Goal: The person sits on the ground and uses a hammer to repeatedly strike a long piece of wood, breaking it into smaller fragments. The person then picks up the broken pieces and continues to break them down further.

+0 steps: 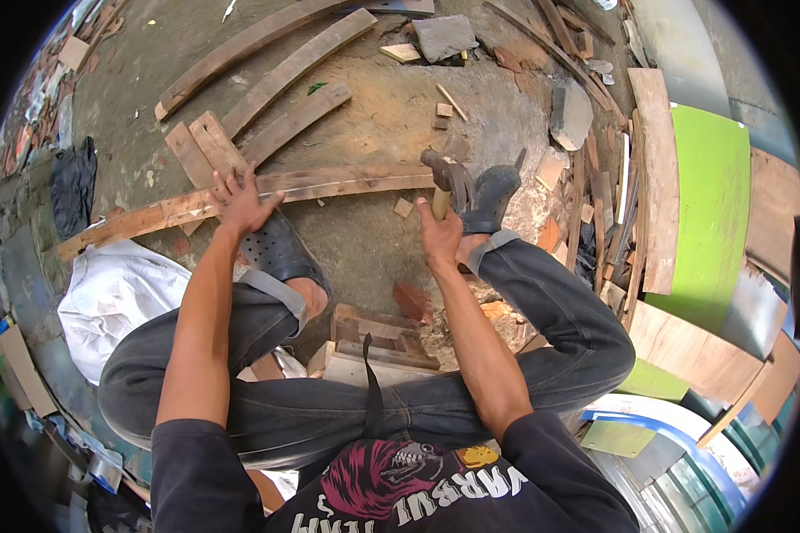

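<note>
Right now left hand (240,202) presses flat, fingers spread wide, on long plank (329,184) on dirt ground (364,235); right hand (440,238) fingers wrapped round hammer (439,178) handle.

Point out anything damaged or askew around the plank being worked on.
The long plank under the left hand is rough and bowed. Loose boards, wood chips and broken bricks lie scattered on the dirt. The right hand grips a hammer.
</note>
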### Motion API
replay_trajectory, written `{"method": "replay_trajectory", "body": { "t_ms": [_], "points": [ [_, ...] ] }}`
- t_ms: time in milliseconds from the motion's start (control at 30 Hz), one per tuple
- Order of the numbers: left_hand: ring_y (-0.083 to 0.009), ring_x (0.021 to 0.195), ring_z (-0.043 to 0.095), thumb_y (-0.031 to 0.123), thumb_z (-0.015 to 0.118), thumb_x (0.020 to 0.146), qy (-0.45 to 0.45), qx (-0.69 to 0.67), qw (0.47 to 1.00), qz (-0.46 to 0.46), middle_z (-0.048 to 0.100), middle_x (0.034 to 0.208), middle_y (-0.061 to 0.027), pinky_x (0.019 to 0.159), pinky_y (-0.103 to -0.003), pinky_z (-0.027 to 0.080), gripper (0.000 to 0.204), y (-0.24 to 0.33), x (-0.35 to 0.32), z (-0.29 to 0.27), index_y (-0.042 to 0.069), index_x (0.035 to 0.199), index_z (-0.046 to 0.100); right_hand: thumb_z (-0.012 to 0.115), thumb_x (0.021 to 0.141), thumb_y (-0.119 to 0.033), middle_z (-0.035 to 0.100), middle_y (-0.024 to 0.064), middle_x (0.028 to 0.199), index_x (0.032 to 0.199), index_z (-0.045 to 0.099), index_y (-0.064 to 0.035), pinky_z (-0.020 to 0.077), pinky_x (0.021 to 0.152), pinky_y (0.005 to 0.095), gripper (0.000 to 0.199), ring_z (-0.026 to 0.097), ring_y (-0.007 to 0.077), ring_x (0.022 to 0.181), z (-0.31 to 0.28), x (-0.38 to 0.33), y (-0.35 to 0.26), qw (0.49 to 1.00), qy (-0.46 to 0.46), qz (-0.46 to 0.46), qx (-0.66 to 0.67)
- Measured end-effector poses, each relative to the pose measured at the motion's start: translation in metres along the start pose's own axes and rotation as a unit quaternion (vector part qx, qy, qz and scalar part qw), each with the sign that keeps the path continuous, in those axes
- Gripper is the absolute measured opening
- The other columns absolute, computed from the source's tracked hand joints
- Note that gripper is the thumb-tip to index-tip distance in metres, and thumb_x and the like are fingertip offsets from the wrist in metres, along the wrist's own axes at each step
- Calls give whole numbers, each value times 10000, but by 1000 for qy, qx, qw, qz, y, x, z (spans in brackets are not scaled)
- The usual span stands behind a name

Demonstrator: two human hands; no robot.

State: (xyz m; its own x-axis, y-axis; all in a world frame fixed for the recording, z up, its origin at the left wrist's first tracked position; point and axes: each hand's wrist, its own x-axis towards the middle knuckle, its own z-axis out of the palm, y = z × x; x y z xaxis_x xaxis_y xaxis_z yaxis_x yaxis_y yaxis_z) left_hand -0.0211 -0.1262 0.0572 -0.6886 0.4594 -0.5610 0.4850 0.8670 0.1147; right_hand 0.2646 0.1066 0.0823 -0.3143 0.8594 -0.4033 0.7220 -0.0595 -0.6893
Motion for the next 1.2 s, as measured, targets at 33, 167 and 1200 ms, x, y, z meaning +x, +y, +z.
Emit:
{"method": "replay_trajectory", "body": {
  "t_ms": [33, 167, 1200],
  "points": [
    [-497, 1452, -123, 750, 510, 822, 1, -1, 1000, 5, 118, 1561, -305, 1066, -716, -80, 953, 1, 0, 0, 189, 1535, 219, 681, 878, -342, 600, 110, 633, 851, 637, 27, 478, 599, 404, 372, 607, 241, 595, 13, -4, 2, 998, 39, -24, 45],
    [-499, 1452, -119, 745, 511, 825, -1, -2, 1000, 16, 122, 1560, -305, 1063, -718, -84, 950, 8, 2, -1, 191, 1537, 212, 672, 834, -374, 668, 249, 770, 892, 678, 58, 504, 741, 435, 435, 681, 363, 774, 39, -12, 8, 999, 7, 43, -23],
    [-482, 1460, -120, 731, 516, 836, 16, 0, 1000, 22, 134, 1574, -282, 1057, -726, -91, 933, 1, 14, -4, 202, 1544, 221, 681, 842, -222, 556, 74, 581, 775, 601, 34, 412, 424, 366, 276, 514, 181, 443, 17, 20, -15, 958, -201, 203, 1]
  ]
}}
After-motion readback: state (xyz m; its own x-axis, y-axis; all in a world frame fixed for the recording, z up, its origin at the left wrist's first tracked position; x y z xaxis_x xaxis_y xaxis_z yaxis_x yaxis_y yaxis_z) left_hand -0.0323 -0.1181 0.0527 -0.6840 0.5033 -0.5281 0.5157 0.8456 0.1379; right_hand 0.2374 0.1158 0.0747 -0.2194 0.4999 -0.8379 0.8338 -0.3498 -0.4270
